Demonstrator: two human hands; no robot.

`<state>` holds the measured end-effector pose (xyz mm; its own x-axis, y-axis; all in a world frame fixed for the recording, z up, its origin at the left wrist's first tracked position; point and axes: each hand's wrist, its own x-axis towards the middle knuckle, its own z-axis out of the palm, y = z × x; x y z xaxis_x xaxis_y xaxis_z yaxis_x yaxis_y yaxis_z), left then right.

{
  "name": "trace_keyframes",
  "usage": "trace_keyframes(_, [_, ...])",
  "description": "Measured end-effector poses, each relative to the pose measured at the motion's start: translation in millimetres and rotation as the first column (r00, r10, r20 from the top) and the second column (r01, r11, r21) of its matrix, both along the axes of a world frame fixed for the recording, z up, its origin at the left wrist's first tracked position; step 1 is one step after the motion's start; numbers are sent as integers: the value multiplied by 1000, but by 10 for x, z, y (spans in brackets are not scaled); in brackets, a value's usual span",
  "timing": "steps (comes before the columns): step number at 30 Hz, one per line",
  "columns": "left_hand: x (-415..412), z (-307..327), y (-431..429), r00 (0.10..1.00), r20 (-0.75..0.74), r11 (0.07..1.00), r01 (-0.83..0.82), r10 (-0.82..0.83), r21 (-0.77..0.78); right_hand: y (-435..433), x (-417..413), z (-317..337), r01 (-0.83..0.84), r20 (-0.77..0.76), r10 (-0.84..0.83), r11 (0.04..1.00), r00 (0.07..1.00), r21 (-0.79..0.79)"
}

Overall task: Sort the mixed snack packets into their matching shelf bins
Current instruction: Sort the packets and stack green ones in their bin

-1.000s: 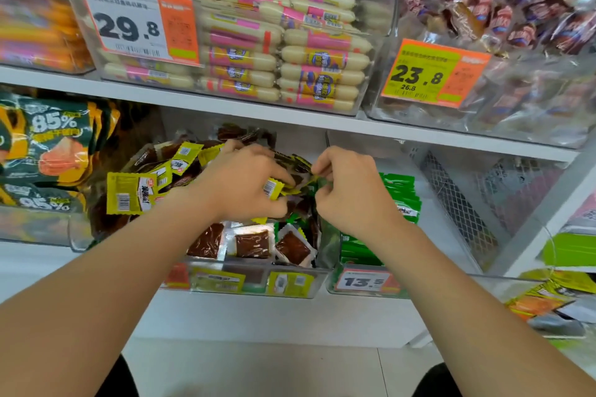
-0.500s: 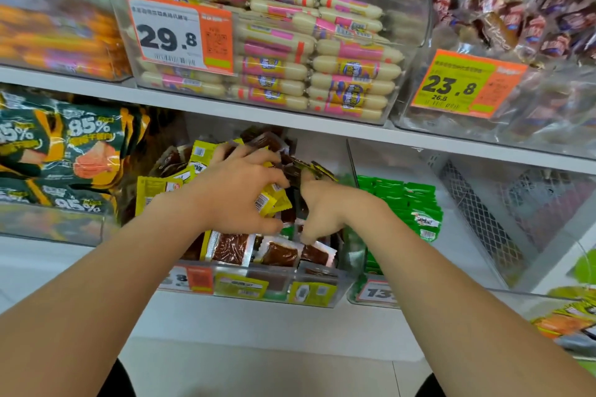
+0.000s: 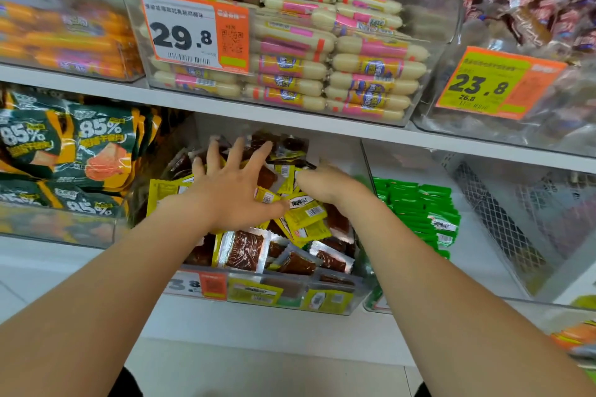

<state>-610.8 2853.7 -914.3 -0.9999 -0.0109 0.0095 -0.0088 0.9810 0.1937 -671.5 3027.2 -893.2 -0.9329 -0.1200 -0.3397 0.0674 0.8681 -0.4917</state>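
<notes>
Fingers (image 3: 239, 151) of my left hand (image 3: 232, 193) lie spread wide on the yellow packets (image 3: 304, 214), those of my right hand (image 3: 325, 185) are buried among them, grip indeterminate, within the middle clear bin (image 3: 296, 291), beside the green packets (image 3: 416, 206).

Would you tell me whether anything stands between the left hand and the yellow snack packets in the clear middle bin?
Nothing visible does: the left hand is spread, fingers straight, right over the heap of yellow foil snack packets in the clear plastic bin, and the white shelf board above leaves the bin's open top free.
</notes>
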Motion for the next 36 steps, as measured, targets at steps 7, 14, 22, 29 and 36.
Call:
trace_keyframes(7, [102,70,-59,988,71,972,119,-136,203,2,40,50,-9,18,10,996,1000,-89])
trace_keyframes(14, [120,89,9,988,54,956,127,-146,266,173,198,215,-43,111,89,931,990,-362])
trace_keyframes(22, [131,109,-23,992,-11,962,126,-127,242,227,242,210,-194,-131,167,954,977,-230])
trace_keyframes(29, [237,212,16,942,-197,917,314,-270,245,345,456,205,-286,-324,184,909,928,-303])
trace_keyframes(36, [270,258,17,934,-333,980,175,-133,97,177,348,-55,-301,-454,50,811,890,-502])
